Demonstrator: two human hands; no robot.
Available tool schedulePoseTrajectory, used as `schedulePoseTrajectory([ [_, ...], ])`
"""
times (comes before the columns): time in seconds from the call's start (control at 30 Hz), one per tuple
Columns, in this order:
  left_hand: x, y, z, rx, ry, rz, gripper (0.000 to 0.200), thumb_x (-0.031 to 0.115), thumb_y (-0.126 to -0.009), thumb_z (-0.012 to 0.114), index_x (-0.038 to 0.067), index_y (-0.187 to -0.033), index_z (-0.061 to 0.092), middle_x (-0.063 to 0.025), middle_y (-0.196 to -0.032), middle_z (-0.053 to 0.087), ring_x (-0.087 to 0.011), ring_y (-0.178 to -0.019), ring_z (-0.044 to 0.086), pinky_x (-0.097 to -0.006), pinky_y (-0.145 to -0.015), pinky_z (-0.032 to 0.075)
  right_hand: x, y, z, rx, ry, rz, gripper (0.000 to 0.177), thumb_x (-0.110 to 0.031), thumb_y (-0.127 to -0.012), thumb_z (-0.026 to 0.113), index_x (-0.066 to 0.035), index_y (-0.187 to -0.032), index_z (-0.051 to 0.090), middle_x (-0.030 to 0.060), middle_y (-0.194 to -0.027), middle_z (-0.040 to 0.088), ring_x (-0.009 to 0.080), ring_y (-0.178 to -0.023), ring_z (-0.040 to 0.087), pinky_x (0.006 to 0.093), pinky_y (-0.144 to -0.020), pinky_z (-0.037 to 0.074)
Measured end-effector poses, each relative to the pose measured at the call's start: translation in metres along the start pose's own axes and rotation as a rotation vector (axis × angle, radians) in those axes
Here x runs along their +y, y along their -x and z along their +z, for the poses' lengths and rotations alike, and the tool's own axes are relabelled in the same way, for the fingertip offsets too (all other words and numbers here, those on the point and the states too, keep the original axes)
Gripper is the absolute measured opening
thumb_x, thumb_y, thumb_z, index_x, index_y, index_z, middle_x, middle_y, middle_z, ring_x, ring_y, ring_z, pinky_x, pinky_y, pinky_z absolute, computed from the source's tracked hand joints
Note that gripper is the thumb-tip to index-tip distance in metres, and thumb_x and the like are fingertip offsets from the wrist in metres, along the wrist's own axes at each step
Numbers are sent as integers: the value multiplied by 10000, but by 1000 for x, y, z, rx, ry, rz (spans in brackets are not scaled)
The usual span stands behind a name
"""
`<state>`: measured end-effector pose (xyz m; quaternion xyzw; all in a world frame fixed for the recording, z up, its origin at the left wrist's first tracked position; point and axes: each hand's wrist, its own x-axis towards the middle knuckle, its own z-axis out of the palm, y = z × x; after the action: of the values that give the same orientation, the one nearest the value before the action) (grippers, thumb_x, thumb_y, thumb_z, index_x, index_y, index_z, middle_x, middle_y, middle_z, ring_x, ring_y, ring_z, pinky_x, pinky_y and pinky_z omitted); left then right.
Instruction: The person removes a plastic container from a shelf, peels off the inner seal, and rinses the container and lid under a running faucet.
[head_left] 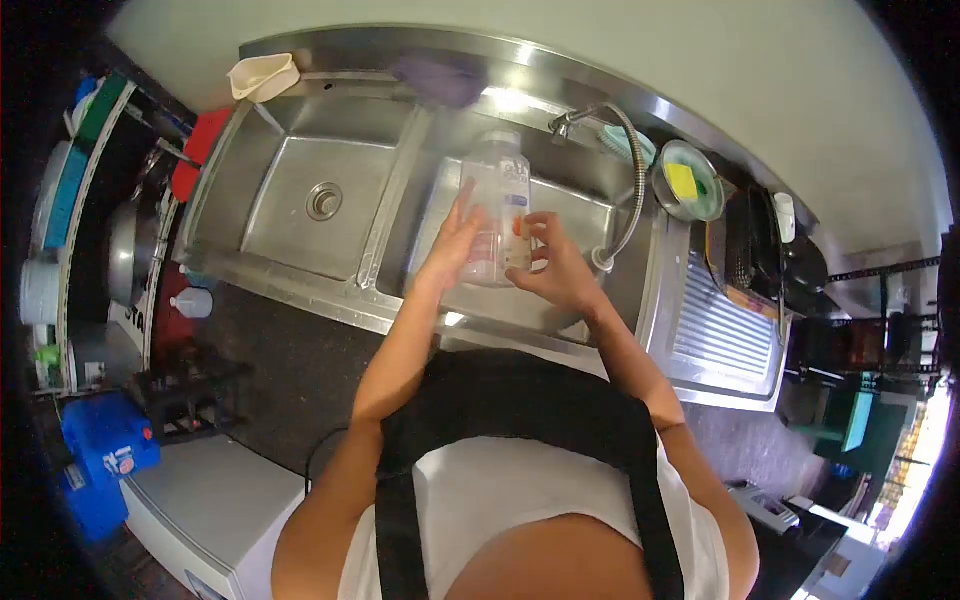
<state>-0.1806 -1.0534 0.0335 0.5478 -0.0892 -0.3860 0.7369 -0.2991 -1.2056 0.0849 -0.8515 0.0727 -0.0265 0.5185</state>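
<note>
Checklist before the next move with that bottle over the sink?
1. Bottle held: ok. The right hand grips its near end and the left hand lies flat against its side.
2. Bottle above the right basin: ok.
3. Cap on or off: cannot tell, the far end is blurred.
4. Faucet running: cannot tell, no stream is visible.
5. Sponge nearby: ok, it sits in a dish right of the faucet.
</note>
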Motion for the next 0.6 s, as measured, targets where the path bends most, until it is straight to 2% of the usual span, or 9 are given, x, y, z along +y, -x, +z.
schedulePoseTrajectory([
  [0.07,0,4,4,29,31,64,646,349,-966,527,327,-1496,160,-130,-1343,473,-237,-1020,607,-378,-752,555,-2,0,-3,-18,11,-35,700,-89,-691,751,-53,-1241,319,176,-1204,550,260,-886,649,337,-714,579],
  [0.13,-1,12,6,79,5,61,652,348,-962,534,331,-1496,160,-129,-1335,481,-236,-1011,614,-376,-740,563,-4,1,-3,-41,-124,-20,677,-76,-683,745,-62,-1221,334,185,-1186,556,231,-832,644,325,-680,568],
  [0.27,-7,19,10,139,-67,44,659,351,-959,537,339,-1496,156,-135,-1341,474,-239,-1027,607,-382,-742,563,11,5,0,-64,-152,-50,646,-52,-697,723,-70,-1212,333,188,-1178,560,191,-786,631,309,-649,550],
  [0.37,-8,25,18,177,-61,154,662,356,-955,542,346,-1495,159,-150,-1319,488,-242,-1043,598,-386,-748,565,30,3,-2,32,0,-123,618,-25,-710,693,-75,-1210,333,196,-1189,558,168,-790,627,304,-648,540],
  [0.43,-5,31,19,197,6,20,665,360,-949,550,352,-1492,166,-163,-1293,505,-246,-1063,588,-381,-742,568,36,1,-10,-59,-181,-37,597,0,-731,675,-59,-1219,337,211,-1203,555,170,-810,641,306,-663,540],
  [0.47,-7,31,18,203,3,24,665,360,-949,550,352,-1492,166,-163,-1293,505,-246,-1063,588,-381,-742,568,37,1,-11,-62,-184,-42,597,0,-731,675,-59,-1219,337,211,-1203,555,170,-810,641,306,-663,540],
  [0.53,-8,28,17,208,48,74,673,374,-943,558,332,-1493,172,-166,-1276,518,-247,-1027,607,-372,-734,567,34,-1,-16,-196,-331,18,643,8,-746,678,-43,-1274,316,226,-1209,554,179,-832,653,304,-676,540],
  [0.6,-9,29,18,230,36,71,672,377,-942,559,316,-1493,178,-161,-1277,519,-244,-994,620,-370,-724,567,27,1,-14,-191,-313,24,676,8,-750,682,-39,-1303,298,226,-1205,557,182,-847,654,303,-684,537],
])
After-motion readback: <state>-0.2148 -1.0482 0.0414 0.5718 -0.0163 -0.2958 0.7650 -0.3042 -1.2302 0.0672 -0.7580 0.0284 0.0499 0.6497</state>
